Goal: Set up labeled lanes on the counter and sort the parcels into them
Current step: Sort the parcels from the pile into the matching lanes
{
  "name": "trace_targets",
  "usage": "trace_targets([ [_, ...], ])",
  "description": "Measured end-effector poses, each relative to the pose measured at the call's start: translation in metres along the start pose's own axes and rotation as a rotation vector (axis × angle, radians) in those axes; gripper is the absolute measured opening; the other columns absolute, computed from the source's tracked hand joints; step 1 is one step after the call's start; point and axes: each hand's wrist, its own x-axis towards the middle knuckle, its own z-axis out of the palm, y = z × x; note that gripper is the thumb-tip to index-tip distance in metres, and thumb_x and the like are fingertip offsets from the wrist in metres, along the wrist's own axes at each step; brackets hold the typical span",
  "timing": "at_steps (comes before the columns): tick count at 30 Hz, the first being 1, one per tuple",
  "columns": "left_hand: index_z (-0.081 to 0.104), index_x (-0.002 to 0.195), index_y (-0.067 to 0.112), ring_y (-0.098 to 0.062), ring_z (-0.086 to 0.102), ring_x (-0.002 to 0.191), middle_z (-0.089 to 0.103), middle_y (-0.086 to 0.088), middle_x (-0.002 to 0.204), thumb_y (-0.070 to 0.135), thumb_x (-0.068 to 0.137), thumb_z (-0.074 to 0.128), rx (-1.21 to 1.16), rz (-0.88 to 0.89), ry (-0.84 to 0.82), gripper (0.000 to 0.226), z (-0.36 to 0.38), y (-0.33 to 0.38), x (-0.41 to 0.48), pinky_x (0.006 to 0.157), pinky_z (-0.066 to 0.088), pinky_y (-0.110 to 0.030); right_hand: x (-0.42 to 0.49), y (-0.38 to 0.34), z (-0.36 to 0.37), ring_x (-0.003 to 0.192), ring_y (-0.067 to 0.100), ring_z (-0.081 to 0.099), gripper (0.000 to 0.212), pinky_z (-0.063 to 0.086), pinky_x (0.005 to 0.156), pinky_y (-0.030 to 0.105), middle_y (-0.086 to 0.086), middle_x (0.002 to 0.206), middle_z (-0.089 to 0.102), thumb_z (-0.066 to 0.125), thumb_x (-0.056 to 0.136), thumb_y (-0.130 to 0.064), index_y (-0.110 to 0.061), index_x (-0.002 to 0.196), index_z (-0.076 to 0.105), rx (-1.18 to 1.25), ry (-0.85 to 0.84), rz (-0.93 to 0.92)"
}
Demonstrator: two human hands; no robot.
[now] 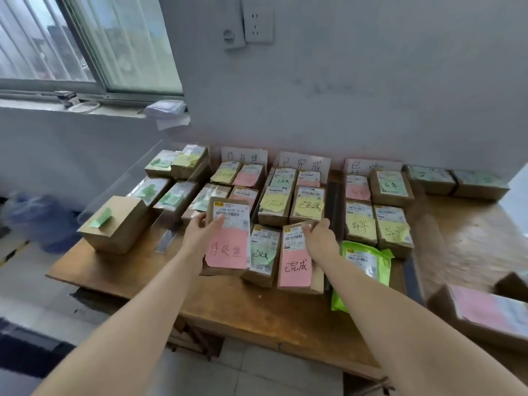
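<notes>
Three white signs are propped against the wall: the 待处理 sign, the 已完成 sign and the partly hidden 异常 sign. On the wooden counter, six brown parcels are counted before 已完成 and four before 异常, where one green mailer bag is laid at the near end. The pink-noted 待处理 parcel is held at the near end of its lane by the left hand, thumb on its face and fingers wrapped behind. The far edge of the pink-noted 已完成 parcel is gripped by the right hand. Five green-noted boxes are seen at the left.
</notes>
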Motion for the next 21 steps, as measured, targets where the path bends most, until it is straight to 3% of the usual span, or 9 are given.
trace_targets([
  [3, 0.038, 0.141, 0.019, -0.024, 0.067, 0.086, 0.066, -0.01, 0.107, 0.036, 0.089, 0.063, 0.02, -0.003, -0.006, 0.06, 0.002, 0.001, 0.011, 0.059, 0.054, -0.033, 0.007, 0.005, 0.01, 0.101, 0.035, 0.061, 0.037, 0.052, 0.078, 0.043, 0.018, 0.117, 0.058, 0.039, 0.102, -0.037, -0.007, 0.125, 0.036, -0.024, -0.004, 0.071],
  [8, 0.036, 0.139, 0.019, -0.023, 0.067, 0.087, 0.065, -0.005, 0.097, 0.036, 0.09, 0.063, 0.004, -0.003, 0.041, 0.059, -0.002, 0.002, 0.027, 0.061, 0.056, -0.034, 0.023, 0.013, 0.025, 0.086, 0.024, 0.059, 0.036, 0.048, 0.065, 0.033, 0.014, 0.108, 0.06, 0.042, 0.102, -0.034, -0.007, 0.125, 0.038, 0.048, -0.048, 0.175],
  [11, 0.039, 0.136, 0.018, -0.022, 0.067, 0.084, 0.065, -0.005, 0.097, 0.036, 0.09, 0.062, 0.039, -0.027, 0.071, 0.055, -0.012, -0.004, 0.036, 0.057, 0.054, -0.031, 0.027, 0.02, 0.035, 0.093, 0.029, 0.063, 0.036, 0.054, 0.076, 0.038, 0.015, 0.11, 0.06, 0.043, 0.102, -0.033, -0.006, 0.124, 0.039, 0.069, -0.052, 0.218],
  [14, 0.04, 0.136, 0.017, -0.021, 0.067, 0.08, 0.065, -0.007, 0.098, 0.034, 0.091, 0.062, 0.112, -0.054, 0.099, 0.053, -0.022, -0.014, 0.052, 0.051, 0.05, -0.028, 0.03, 0.025, 0.041, 0.093, 0.029, 0.062, 0.035, 0.055, 0.077, 0.039, 0.016, 0.11, 0.059, 0.043, 0.102, -0.031, -0.004, 0.125, 0.039, 0.105, -0.028, 0.263],
  [17, 0.042, 0.135, 0.014, -0.022, 0.065, 0.079, 0.064, -0.009, 0.099, 0.033, 0.091, 0.062, 0.127, -0.087, 0.085, 0.052, -0.022, -0.025, 0.068, 0.053, 0.05, -0.03, 0.034, 0.03, 0.046, 0.105, 0.034, 0.06, 0.048, 0.053, 0.088, 0.045, 0.02, 0.123, 0.056, 0.045, 0.1, -0.033, -0.003, 0.136, 0.033, 0.048, -0.051, 0.271],
  [21, 0.037, 0.139, 0.012, -0.022, 0.064, 0.079, 0.063, -0.009, 0.099, 0.033, 0.091, 0.062, 0.196, -0.142, 0.005, 0.058, -0.014, -0.041, 0.088, 0.054, 0.05, -0.032, 0.028, 0.026, 0.052, 0.108, 0.034, 0.059, 0.065, 0.054, 0.086, 0.043, 0.019, 0.129, 0.053, 0.054, 0.096, -0.029, -0.004, 0.146, 0.021, 0.054, -0.095, 0.299],
])
